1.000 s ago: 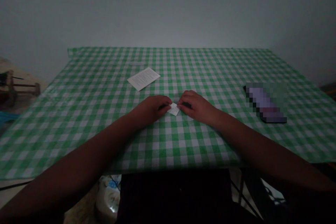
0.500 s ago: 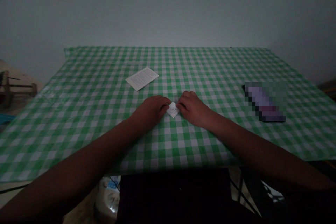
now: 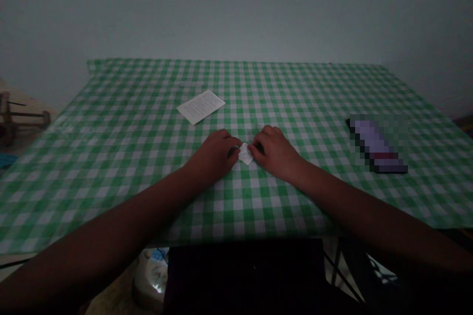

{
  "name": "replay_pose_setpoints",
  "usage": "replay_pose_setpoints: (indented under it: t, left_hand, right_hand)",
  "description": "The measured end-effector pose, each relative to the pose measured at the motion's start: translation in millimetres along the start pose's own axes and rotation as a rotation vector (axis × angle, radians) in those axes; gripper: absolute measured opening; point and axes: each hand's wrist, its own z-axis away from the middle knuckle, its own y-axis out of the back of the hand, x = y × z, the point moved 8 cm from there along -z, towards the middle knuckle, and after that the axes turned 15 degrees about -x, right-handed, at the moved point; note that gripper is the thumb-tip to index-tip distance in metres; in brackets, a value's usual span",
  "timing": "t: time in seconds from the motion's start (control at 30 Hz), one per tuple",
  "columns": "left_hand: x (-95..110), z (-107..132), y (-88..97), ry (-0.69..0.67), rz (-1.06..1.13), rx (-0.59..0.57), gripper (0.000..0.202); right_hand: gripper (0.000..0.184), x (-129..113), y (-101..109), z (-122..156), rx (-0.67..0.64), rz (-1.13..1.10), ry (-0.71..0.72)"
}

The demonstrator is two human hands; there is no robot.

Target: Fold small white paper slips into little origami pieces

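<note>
A small diamond-shaped piece of folded paper (image 3: pixel 246 154) with printed lines lies low over the table between my two hands. My left hand (image 3: pixel 218 153) pinches its left corner between thumb and fingers. On the opposite side, my right hand (image 3: pixel 274 151) grips the right corner, its other fingers curled. Part of the paper's edges is hidden under the fingertips. Farther back and to the left, a flat printed sheet of paper (image 3: pixel 201 107) rests on the cloth, touched by neither hand.
A green and white checked tablecloth (image 3: pixel 295 93) covers the table, which reaches a pale wall (image 3: pixel 236 10). A phone (image 3: pixel 379 145), blurred into blocks, lies at the right. A wooden frame (image 3: pixel 25 118) stands on the floor at left; a shiny rounded object (image 3: pixel 150 280) is below the table.
Both hands keep hold of the folded paper, with only slight shifts of the fingers. The whole view has moved a little; the printed sheet and phone lie as before.
</note>
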Motion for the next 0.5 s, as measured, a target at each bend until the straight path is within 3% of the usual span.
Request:
replay_pose_setpoints:
  t: [0.5]
  left_hand:
    - [-2.5, -0.8, -2.1, -0.064, 0.011, 0.027, 0.018]
  right_hand:
    - [0.008, 2.2, 0.5, -3.9, 0.024, -0.106, 0.063]
